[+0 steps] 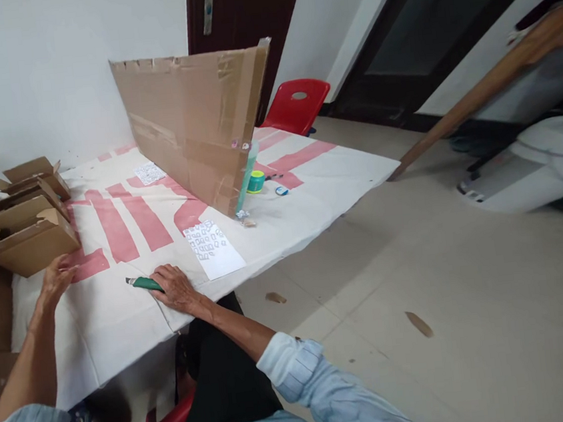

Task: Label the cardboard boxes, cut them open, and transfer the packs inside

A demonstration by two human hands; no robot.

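My right hand rests on the table near its front edge, with its fingers round a green utility knife. The knife lies low over the cloth, its blade end pointing left. My left hand is at the left side of the table, fingers slightly bent and apart, with nothing visible in it. Just beyond that hand stands an open small cardboard box; whether the fingertips touch it I cannot tell. A white sheet with small stuck-on or drawn shapes lies to the right of my right hand.
A large cardboard panel stands upright across the table. Behind it are a green-yellow tub and a tape roll. More small boxes line the left. A red chair stands at the far end.
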